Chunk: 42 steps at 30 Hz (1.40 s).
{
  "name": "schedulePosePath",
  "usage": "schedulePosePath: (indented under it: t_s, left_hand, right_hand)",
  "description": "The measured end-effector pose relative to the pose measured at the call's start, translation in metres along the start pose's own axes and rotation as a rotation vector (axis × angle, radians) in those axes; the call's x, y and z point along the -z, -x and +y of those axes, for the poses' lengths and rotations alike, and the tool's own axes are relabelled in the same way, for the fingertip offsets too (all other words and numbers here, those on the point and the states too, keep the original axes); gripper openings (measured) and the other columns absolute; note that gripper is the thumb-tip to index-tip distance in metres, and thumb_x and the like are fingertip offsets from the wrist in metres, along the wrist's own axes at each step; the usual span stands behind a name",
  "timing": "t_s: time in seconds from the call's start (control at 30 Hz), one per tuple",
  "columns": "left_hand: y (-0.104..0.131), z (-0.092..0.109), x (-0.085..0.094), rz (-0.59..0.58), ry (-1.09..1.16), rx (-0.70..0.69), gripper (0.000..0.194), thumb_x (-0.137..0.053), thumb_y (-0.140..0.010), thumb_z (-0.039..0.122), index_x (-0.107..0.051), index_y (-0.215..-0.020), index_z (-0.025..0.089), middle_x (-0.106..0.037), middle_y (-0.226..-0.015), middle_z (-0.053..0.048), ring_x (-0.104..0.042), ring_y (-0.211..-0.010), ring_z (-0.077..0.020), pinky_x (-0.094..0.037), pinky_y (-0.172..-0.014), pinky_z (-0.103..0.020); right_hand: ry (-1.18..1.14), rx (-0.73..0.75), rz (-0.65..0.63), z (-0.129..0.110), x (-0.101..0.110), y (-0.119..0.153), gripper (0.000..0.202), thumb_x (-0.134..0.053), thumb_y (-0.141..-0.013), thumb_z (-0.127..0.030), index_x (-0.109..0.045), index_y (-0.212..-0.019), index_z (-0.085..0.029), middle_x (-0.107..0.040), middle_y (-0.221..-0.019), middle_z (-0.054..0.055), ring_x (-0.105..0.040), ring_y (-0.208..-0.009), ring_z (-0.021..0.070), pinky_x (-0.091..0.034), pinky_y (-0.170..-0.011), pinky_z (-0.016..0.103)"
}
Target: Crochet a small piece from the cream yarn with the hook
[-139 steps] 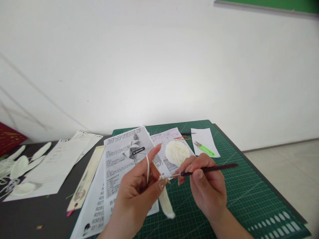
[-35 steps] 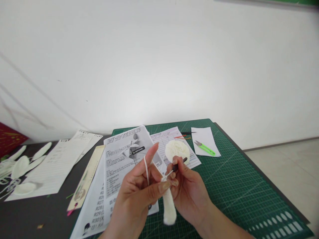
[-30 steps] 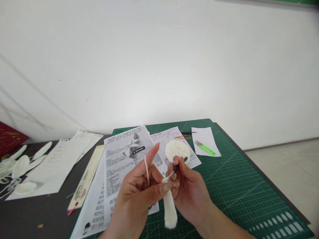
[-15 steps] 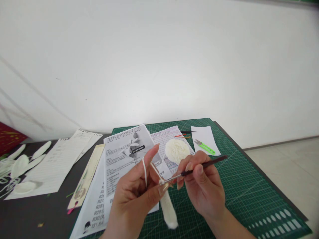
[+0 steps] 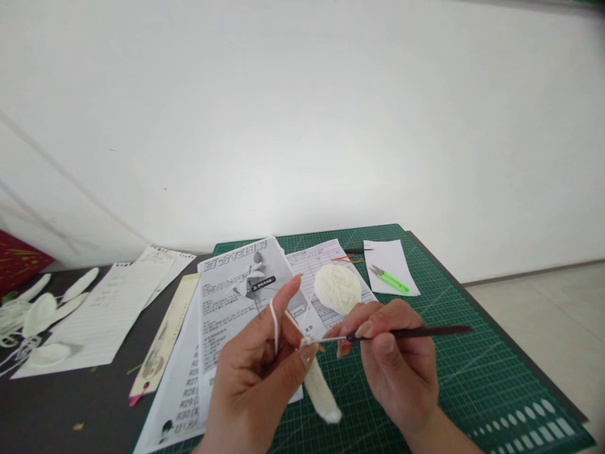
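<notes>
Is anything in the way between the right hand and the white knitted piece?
Nothing visible blocks it. Only the hook in the right hand spans the gap, reaching the white knitted piece where the left hand pinches it. The yarn ball lies beyond.

The yarn ball (image 5: 337, 289) lies left of the scissors (image 5: 390, 280), on printed paper (image 5: 307, 263).
</notes>
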<state>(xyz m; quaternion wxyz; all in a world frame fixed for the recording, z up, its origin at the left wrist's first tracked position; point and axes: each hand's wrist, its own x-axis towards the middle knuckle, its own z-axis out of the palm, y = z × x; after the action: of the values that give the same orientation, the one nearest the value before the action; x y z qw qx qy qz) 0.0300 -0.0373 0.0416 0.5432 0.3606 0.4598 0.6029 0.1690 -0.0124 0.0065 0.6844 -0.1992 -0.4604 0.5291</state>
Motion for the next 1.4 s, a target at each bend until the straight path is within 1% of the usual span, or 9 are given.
schedulePosePath:
  t_s: [0.23, 0.53, 0.67, 0.8, 0.93, 1.07, 1.13, 1.27, 1.4]
  left_hand:
    - [0.0, -0.003, 0.0, 0.045, -0.117, -0.086, 0.048, -0.075, -0.071, 0.019, -0.069, -0.116, 0.034, -0.054, -0.061, 0.004, -0.046, -0.054, -0.009, -0.038, -0.051, -0.018]
    - [0.003, -0.005, -0.001, 0.102, -0.345, -0.287, 0.047, -0.071, -0.072, 0.015, -0.069, -0.114, 0.037, -0.055, -0.06, 0.005, -0.041, -0.049, -0.0084, -0.036, -0.046, -0.017]
    - [0.003, -0.005, -0.001, 0.11, -0.321, -0.259, 0.046, -0.073, -0.071, 0.017, -0.07, -0.112, 0.036, -0.055, -0.059, 0.005, -0.041, -0.048, -0.0079, -0.037, -0.045, -0.016]
    - [0.003, -0.006, -0.001, 0.102, -0.269, -0.216, 0.046, -0.074, -0.071, 0.018, -0.07, -0.114, 0.036, -0.055, -0.06, 0.005, -0.042, -0.049, -0.0083, -0.039, -0.047, -0.016]
    - [0.002, -0.007, 0.0, 0.075, -0.296, -0.239, 0.048, -0.072, -0.073, 0.017, -0.068, -0.114, 0.041, -0.053, -0.06, 0.006, -0.041, -0.049, -0.0074, -0.038, -0.047, -0.015]
    - [0.003, -0.006, 0.0, 0.082, -0.319, -0.254, 0.048, -0.071, -0.073, 0.015, -0.069, -0.114, 0.038, -0.053, -0.059, 0.005, -0.041, -0.049, -0.008, -0.039, -0.047, -0.015]
    - [0.003, -0.005, -0.003, 0.101, -0.305, -0.262, 0.049, -0.072, -0.071, 0.012, -0.07, -0.111, 0.039, -0.055, -0.061, 0.005, -0.045, -0.051, -0.0084, -0.04, -0.047, -0.014]
    - [0.004, -0.004, -0.009, 0.118, -0.209, -0.26, 0.05, -0.073, -0.068, 0.009, -0.072, -0.106, 0.041, -0.055, -0.061, 0.004, -0.048, -0.053, -0.0091, -0.045, -0.052, -0.014]
    - [0.003, -0.005, -0.011, 0.117, -0.191, -0.273, 0.048, -0.073, -0.069, 0.009, -0.073, -0.107, 0.04, -0.058, -0.062, 0.005, -0.047, -0.051, -0.0083, -0.051, -0.063, -0.017]
  right_hand:
    - [0.019, 0.033, 0.014, 0.002, -0.001, 0.0, 0.008, -0.062, -0.088, -0.03, -0.068, -0.087, -0.025, -0.067, -0.075, 0.003, -0.064, -0.065, 0.0176, -0.052, -0.059, 0.033]
    - [0.023, 0.06, 0.039, 0.002, -0.002, 0.002, 0.008, -0.062, -0.088, -0.029, -0.069, -0.087, -0.025, -0.068, -0.077, 0.003, -0.065, -0.069, 0.018, -0.052, -0.057, 0.031]
    - [0.01, 0.048, 0.059, 0.003, -0.003, 0.001, 0.008, -0.063, -0.087, -0.029, -0.07, -0.086, -0.025, -0.067, -0.075, 0.003, -0.064, -0.066, 0.0172, -0.052, -0.056, 0.031]
    - [-0.004, 0.036, 0.043, 0.003, -0.002, 0.002, 0.008, -0.063, -0.087, -0.029, -0.07, -0.086, -0.024, -0.068, -0.076, 0.004, -0.065, -0.069, 0.0185, -0.053, -0.056, 0.031]
    - [0.005, 0.036, 0.024, 0.003, 0.0, 0.003, 0.009, -0.062, -0.088, -0.03, -0.07, -0.087, -0.025, -0.068, -0.078, 0.004, -0.066, -0.068, 0.0181, -0.053, -0.059, 0.032]
    - [0.026, 0.049, 0.024, 0.001, -0.002, 0.003, 0.009, -0.063, -0.087, -0.031, -0.07, -0.086, -0.025, -0.068, -0.077, 0.004, -0.066, -0.067, 0.0192, -0.053, -0.058, 0.034]
    - [0.039, 0.052, 0.038, 0.0, -0.002, 0.004, 0.009, -0.064, -0.086, -0.031, -0.071, -0.086, -0.025, -0.068, -0.076, 0.004, -0.065, -0.066, 0.0196, -0.053, -0.057, 0.034]
    - [0.055, 0.071, 0.045, -0.001, -0.004, 0.003, 0.008, -0.064, -0.086, -0.031, -0.071, -0.086, -0.026, -0.068, -0.075, 0.004, -0.065, -0.066, 0.0192, -0.053, -0.055, 0.032]
    - [0.052, 0.079, 0.037, -0.001, -0.005, 0.002, 0.008, -0.065, -0.086, -0.03, -0.071, -0.086, -0.025, -0.068, -0.075, 0.004, -0.064, -0.065, 0.0184, -0.053, -0.055, 0.032]
